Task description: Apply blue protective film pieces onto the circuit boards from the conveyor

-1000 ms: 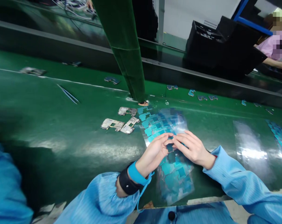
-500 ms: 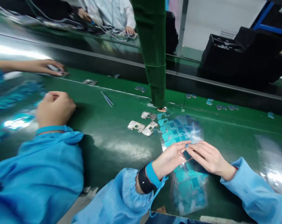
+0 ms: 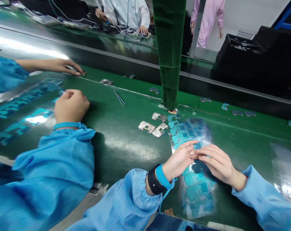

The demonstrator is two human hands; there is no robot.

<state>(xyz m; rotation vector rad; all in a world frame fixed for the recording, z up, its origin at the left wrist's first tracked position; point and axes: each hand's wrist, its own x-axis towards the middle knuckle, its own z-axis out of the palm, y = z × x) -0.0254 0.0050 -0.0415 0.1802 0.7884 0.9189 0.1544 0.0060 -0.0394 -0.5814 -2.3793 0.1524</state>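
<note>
My left hand [image 3: 179, 160], with a black and a blue band at its wrist, meets my right hand [image 3: 218, 163] over a clear sheet of blue-green film pieces [image 3: 198, 189]. The fingertips of both hands are pinched together. What lies between them is mostly hidden; a small bit of blue shows by the right fingers. Left of the sheet, silvery circuit boards lie close together: one board [image 3: 146, 126] at the left, another board [image 3: 159, 116] behind, a third board [image 3: 160, 130] tilted in front.
A green post [image 3: 170, 57] rises behind the sheet. Tweezers [image 3: 120, 98] lie further left. Several boards, one blue-faced [image 3: 224, 106], line the far strip. At left, a co-worker's hand [image 3: 72, 106] is beside more film sheets [image 3: 22, 123]; their other hand [image 3: 63, 66] touches a board.
The view has swung a little left. My hands stay together, with the fingers shifted and covering more of what is between them. The co-worker's far hand has moved slightly along the strip.
</note>
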